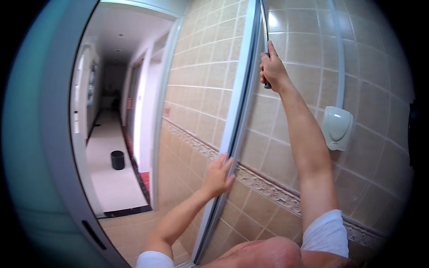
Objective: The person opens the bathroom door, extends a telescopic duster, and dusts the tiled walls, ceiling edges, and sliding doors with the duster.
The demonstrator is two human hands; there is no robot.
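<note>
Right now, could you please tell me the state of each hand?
Left hand: open, at the light-coloured frame.
Right hand: closed, holding a dark-handled metal tool.

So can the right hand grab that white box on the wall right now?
Probably not right now: the right hand is wrapped round the dark handle of a metal rod, higher than the white box. Nothing seems to block the box itself, though.
</note>
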